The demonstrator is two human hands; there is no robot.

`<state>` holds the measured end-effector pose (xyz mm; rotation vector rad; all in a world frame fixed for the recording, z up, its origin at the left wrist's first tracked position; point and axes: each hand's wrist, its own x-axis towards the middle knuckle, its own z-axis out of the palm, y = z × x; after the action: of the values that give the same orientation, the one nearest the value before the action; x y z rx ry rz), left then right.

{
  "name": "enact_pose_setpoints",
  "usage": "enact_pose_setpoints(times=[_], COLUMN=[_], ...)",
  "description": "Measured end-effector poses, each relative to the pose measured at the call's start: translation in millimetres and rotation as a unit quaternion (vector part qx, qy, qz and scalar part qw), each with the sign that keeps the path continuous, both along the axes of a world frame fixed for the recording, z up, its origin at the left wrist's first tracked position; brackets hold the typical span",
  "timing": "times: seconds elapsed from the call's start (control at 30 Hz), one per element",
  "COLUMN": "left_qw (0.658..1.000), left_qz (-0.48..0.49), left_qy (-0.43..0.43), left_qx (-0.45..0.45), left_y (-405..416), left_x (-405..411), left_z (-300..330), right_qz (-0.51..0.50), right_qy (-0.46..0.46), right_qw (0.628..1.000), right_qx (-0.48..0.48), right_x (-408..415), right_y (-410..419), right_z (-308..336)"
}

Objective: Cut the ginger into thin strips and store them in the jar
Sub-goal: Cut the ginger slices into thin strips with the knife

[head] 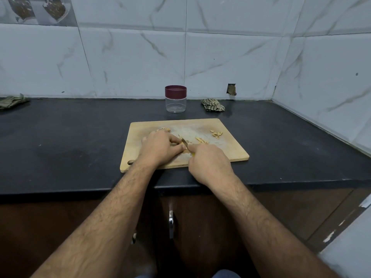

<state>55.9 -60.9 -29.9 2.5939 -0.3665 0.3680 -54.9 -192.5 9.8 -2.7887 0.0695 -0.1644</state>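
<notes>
1. One wooden cutting board [226,149], one knife [184,143], one jar [176,101] with a maroon lid (closed), two cloths.
2. The left hand [160,149] pinches the ginger piece [185,151] on the board; the right hand [208,161] is clenched round the knife handle, blade on the ginger.
3. Cut strips [200,139] and peel bits [216,134] lie beside it on the board; the jar stands behind the board on the black surface [70,137], a checked cloth [213,105] near it.

A matt pale wooden cutting board [230,145] is laid on a smooth dark worktop [70,137]; the jar [176,103] is clear plastic.
</notes>
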Motion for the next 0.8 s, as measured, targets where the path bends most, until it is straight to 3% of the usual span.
enact_pose_setpoints(times=[0.8], left_qw=[1.000], left_qz=[0.012], left_qy=[-0.002], left_qx=[0.010], left_y=[-2], left_x=[-6], left_z=[5], right_qz=[-0.005], right_qy=[0.007], right_qw=[1.000], right_qx=[-0.014], right_x=[-18], right_y=[-2], right_z=[-7])
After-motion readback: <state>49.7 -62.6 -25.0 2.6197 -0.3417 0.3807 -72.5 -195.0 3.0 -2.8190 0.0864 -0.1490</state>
